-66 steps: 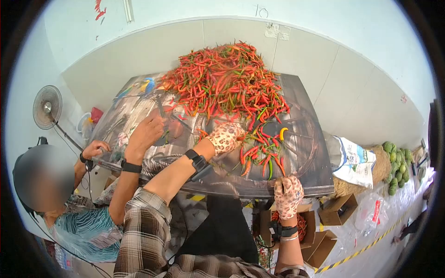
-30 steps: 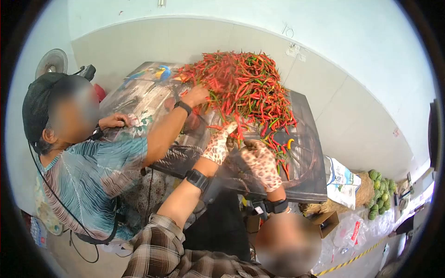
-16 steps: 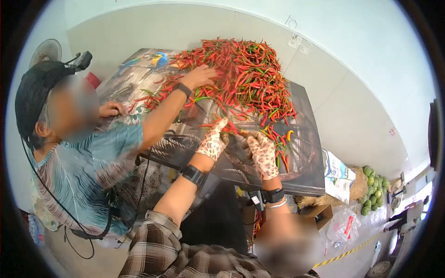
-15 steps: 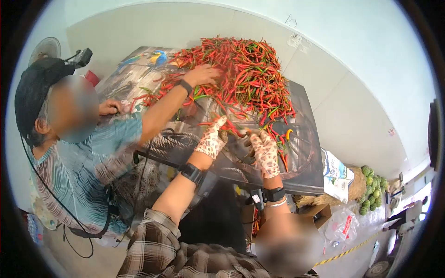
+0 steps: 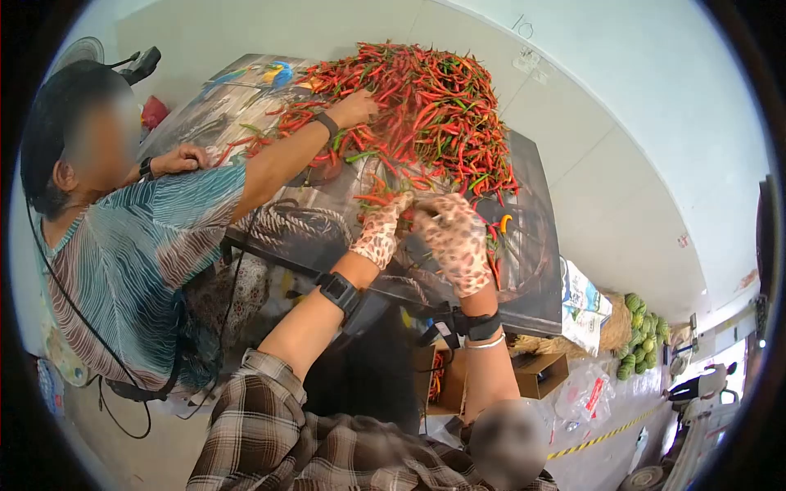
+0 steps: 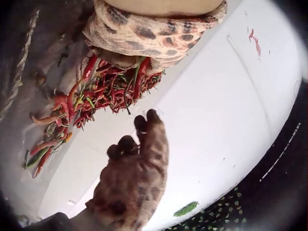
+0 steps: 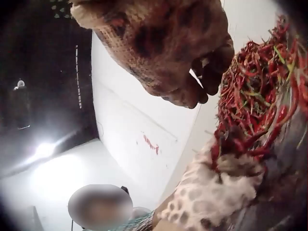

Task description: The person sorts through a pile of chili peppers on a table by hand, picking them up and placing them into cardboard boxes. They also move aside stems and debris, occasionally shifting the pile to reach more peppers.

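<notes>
Nearer the camera than the chilli heap point(image 5: 434, 123), a few chillies point(image 5: 374, 199) are held by the gloved left hand point(image 5: 380, 233), the gloved right hand point(image 5: 453, 243) being raised just beside it. Left of the heap, another person point(image 5: 135, 262) is seen; to its right, watermelons point(image 5: 643, 337) are piled.

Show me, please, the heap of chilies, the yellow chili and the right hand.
Heap of chilies point(image 5: 438, 114), head view: its middle.
Yellow chili point(image 5: 504, 222), head view: middle of its curve.
Right hand point(image 5: 454, 240), head view: its gloved back.

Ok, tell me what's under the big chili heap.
The chili heap rests on the table; its printed top shows around the heap, including a blue-and-yellow bird. The surface directly beneath the heap is covered, so it cannot be seen.
</notes>
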{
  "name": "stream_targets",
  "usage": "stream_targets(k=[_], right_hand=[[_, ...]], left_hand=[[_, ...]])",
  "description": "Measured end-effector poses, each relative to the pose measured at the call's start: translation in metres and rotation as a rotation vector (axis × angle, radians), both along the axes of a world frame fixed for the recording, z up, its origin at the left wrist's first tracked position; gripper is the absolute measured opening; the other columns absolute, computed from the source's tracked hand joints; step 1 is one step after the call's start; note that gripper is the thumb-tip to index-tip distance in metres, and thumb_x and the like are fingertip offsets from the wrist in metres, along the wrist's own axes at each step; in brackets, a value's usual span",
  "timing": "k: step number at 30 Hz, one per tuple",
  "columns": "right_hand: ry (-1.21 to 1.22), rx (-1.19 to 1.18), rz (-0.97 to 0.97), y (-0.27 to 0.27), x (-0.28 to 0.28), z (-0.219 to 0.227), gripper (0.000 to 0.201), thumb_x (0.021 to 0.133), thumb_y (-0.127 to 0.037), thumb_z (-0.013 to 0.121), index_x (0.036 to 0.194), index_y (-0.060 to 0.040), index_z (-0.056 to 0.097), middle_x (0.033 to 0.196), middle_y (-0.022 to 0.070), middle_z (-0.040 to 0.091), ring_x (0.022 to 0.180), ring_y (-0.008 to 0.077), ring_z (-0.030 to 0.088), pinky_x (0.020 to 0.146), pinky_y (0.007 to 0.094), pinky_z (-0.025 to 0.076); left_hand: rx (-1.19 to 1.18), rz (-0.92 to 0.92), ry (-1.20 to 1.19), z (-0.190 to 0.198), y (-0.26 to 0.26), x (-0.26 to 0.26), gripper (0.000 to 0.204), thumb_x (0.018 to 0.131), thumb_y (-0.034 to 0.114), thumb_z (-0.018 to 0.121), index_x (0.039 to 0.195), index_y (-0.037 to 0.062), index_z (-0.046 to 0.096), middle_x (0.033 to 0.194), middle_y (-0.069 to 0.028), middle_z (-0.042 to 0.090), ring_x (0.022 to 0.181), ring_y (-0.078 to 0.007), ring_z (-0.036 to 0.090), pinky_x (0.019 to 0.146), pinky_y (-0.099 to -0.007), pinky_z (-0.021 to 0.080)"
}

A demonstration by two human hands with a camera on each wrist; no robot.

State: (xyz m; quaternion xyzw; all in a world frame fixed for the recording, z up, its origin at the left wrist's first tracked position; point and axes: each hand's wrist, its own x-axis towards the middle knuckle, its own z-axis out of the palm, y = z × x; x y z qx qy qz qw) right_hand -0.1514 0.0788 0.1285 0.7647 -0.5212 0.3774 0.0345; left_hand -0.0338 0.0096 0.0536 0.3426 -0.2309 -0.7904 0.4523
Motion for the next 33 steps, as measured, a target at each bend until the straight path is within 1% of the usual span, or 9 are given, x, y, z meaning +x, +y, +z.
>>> stream_targets(k=[11,17,19,21,23,25,28,29,33], right_hand=[[0.058,0.112,-0.123,-0.007,0.007,-0.022,0.024,0.082,-0.021,0.061,0.097,-0.0028,0.066,0.104,0.0181,0.063,0.095,0.0339,0.060,0.084,0.0416,0.047],[-0.326,0.216,-0.083,-0.008,-0.002,-0.033,0.017,0.082,-0.015,0.064,0.092,0.0001,0.065,0.083,0.0132,0.064,0.078,0.0240,0.063,0.071,0.0326,0.049],[-0.370,0.204,-0.072,-0.001,0.002,-0.024,0.020,0.080,-0.017,0.064,0.087,0.0024,0.065,0.087,0.0173,0.063,0.085,0.0312,0.061,0.075,0.0381,0.047],[-0.562,0.277,-0.081,-0.006,-0.004,-0.032,0.021,0.081,-0.017,0.064,0.088,0.0024,0.065,0.085,0.0171,0.064,0.081,0.0294,0.062,0.072,0.0364,0.048],[-0.585,0.260,-0.060,-0.007,-0.008,-0.029,0.019,0.081,-0.015,0.063,0.089,0.0019,0.065,0.084,0.0160,0.065,0.078,0.0281,0.063,0.071,0.0348,0.049],[-0.720,0.275,-0.099,0.000,-0.008,-0.019,0.018,0.082,-0.013,0.062,0.090,0.0025,0.065,0.083,0.0149,0.065,0.078,0.0279,0.063,0.072,0.0342,0.049],[-0.479,0.164,-0.193,0.000,-0.024,-0.020,0.022,0.084,-0.013,0.062,0.098,0.0030,0.064,0.095,0.0147,0.064,0.085,0.0243,0.063,0.076,0.0333,0.049],[-0.254,0.049,-0.238,0.000,-0.026,-0.019,0.025,0.085,-0.014,0.061,0.103,0.0027,0.062,0.104,0.0145,0.063,0.090,0.0204,0.062,0.077,0.0318,0.049],[-0.341,0.175,-0.061,0.007,-0.020,-0.013,0.037,0.088,-0.022,0.061,0.116,0.0020,0.057,0.115,0.0152,0.059,0.105,0.0255,0.058,0.089,0.0331,0.045]], left_hand=[[-0.074,-0.046,0.040,0.006,0.010,0.004,0.043,0.085,0.045,0.064,0.108,0.0086,0.061,0.096,-0.0058,0.062,0.085,-0.0148,0.059,0.071,-0.0289,0.050],[-0.053,-0.096,0.149,-0.028,-0.002,0.004,0.037,0.085,0.049,0.062,0.093,0.0132,0.059,0.082,-0.0027,0.057,0.074,-0.0139,0.055,0.063,-0.0283,0.047],[-0.479,0.000,0.020,-0.085,-0.015,-0.008,0.042,0.085,0.050,0.063,0.106,0.0140,0.056,0.094,-0.0038,0.055,0.081,-0.0135,0.055,0.067,-0.0294,0.048],[-0.240,-0.066,-0.026,-0.062,-0.010,0.003,0.049,0.085,0.036,0.068,0.123,0.0111,0.051,0.111,-0.0067,0.056,0.095,-0.0158,0.057,0.079,-0.0305,0.050],[-1.034,-0.158,-1.055,-0.022,0.014,0.021,0.065,0.081,0.002,0.066,0.139,0.0050,0.037,0.131,-0.0074,0.051,0.114,-0.0185,0.054,0.094,-0.0289,0.046],[-0.160,-0.078,0.037,-0.047,0.000,0.005,0.050,0.084,0.010,0.066,0.131,0.0052,0.048,0.115,-0.0064,0.060,0.100,-0.0174,0.060,0.085,-0.0292,0.050],[0.035,-0.081,0.416,-0.038,0.001,0.012,0.035,0.087,0.020,0.065,0.119,0.0067,0.057,0.097,-0.0039,0.064,0.086,-0.0142,0.061,0.073,-0.0281,0.051],[0.037,-0.081,0.417,-0.032,0.005,0.015,0.035,0.087,0.020,0.065,0.119,0.0067,0.057,0.097,-0.0039,0.064,0.086,-0.0142,0.061,0.073,-0.0281,0.051],[-0.083,-0.163,0.214,-0.020,0.009,0.018,0.029,0.090,0.026,0.062,0.114,0.0083,0.060,0.093,-0.0015,0.063,0.081,-0.0113,0.060,0.067,-0.0263,0.050]])
